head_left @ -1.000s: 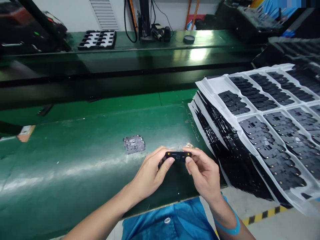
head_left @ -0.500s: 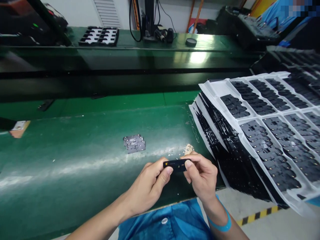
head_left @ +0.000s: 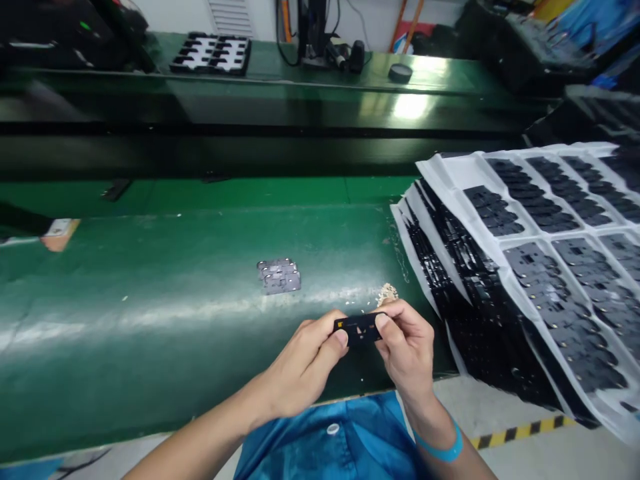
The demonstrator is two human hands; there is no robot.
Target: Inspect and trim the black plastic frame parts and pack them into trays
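left hand [head_left: 305, 360] + right hand [head_left: 407, 347] pinch black part [head_left: 359, 328] | near bench edge [head_left: 150, 427]

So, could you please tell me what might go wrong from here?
1. The small black part is pinched only at its ends by the left hand and right hand near the front edge of the green belt; a slip could drop it to the floor.
2. The fanned trays of parts sit close beside the right hand; a bump might shift them.
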